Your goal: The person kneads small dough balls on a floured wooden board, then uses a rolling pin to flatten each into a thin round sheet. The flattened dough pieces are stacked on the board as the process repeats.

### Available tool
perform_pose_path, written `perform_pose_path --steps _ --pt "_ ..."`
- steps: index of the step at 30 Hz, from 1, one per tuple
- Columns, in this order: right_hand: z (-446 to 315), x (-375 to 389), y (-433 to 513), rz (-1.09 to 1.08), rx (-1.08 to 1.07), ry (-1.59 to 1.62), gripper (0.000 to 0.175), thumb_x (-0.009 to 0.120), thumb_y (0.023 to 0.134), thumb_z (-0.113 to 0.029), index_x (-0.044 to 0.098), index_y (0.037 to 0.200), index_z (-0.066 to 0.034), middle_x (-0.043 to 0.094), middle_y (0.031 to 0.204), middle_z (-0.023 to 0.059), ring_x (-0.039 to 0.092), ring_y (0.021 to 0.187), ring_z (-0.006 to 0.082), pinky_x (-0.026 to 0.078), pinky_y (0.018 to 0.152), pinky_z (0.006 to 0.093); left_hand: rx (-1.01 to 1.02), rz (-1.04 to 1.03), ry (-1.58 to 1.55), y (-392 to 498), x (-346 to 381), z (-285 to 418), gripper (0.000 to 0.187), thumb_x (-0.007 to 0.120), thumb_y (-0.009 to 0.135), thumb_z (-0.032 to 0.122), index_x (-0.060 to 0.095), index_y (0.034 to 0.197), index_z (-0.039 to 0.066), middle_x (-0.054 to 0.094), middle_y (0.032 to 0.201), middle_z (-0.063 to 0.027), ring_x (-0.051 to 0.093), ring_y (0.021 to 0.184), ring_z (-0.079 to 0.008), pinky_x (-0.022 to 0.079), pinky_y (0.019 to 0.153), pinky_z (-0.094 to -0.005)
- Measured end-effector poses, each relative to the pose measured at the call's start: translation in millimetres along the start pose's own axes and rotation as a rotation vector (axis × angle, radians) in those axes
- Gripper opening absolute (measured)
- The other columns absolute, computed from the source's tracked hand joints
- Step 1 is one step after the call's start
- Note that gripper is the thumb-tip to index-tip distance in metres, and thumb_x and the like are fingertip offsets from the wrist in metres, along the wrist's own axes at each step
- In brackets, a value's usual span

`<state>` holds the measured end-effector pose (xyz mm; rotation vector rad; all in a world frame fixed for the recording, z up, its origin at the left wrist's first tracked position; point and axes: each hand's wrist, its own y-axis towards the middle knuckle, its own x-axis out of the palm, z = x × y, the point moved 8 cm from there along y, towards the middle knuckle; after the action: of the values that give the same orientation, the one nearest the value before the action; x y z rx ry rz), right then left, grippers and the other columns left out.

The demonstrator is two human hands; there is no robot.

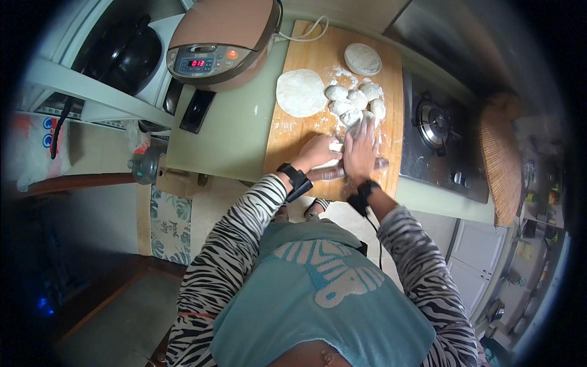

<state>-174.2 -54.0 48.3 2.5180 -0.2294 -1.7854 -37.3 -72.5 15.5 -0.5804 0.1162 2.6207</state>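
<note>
My left hand [318, 151] holds the edge of a small piece of white dough [336, 147] near the front of a floured wooden board [293, 137]. My right hand [360, 151] lies palm down over a rolling pin [326, 173], fingers stretched forward. The pin is blurred and its middle is hidden under the palm. Just beyond the right fingertips sit several floured dough balls [357, 98] in a cluster. To their left lies a flat round dough wrapper [301, 93]. A small bowl of flour [362, 59] rests at the board's far right.
A rice cooker [220, 46] with a lit display stands at the back left, its white cord [316, 32] reaching over the board. A black phone [197, 111] lies on the green counter [229, 133]. To the right are a gas hob [433, 124] and a woven tray [500, 160].
</note>
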Motion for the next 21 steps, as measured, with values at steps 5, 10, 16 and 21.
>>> perform_pose_path --steps 5,10,16,21 --pt "5 -12 -65 -0.222 -0.112 -0.322 0.076 0.037 0.101 -0.054 0.026 0.156 -0.0027 0.017 0.164 0.0204 0.013 0.153 0.0325 0.007 0.119 0.0624 -0.550 0.205 -0.362 -44 6 -45 0.048 0.056 0.097 0.008 0.042 0.141 -0.004 0.058 0.132 -0.0179 0.058 0.118 -0.0246 0.047 0.100 -0.0392" --pt "-3 1 22 0.014 0.061 -0.044 0.079 0.043 0.099 -0.050 0.022 0.156 0.0004 0.011 0.164 0.0229 0.012 0.153 0.0350 0.010 0.118 0.0633 -0.244 -0.236 -0.326 -28 16 -17 0.048 0.064 0.087 0.000 0.055 0.134 0.000 0.068 0.118 -0.0127 0.065 0.103 -0.0194 0.051 0.092 -0.0345" --pt "2 -13 -50 -0.116 -0.111 -0.066 0.071 0.041 0.101 -0.046 0.029 0.153 0.0009 0.019 0.162 0.0229 0.015 0.152 0.0369 0.009 0.119 0.0621 -0.172 0.265 -0.218 -12 -10 -8 0.034 0.070 0.087 0.020 0.065 0.109 -0.005 0.069 0.105 -0.0246 0.068 0.099 -0.0353 0.050 0.088 -0.0442" --pt "4 1 -36 -0.131 -0.096 -0.167 0.069 0.041 0.101 -0.047 0.026 0.157 -0.0083 0.015 0.164 0.0221 0.013 0.153 0.0349 0.005 0.118 0.0623 -0.472 0.064 -0.707 -43 19 -26 0.049 0.052 0.092 -0.005 0.041 0.139 -0.002 0.054 0.139 -0.0148 0.056 0.122 -0.0224 0.046 0.103 -0.0345"
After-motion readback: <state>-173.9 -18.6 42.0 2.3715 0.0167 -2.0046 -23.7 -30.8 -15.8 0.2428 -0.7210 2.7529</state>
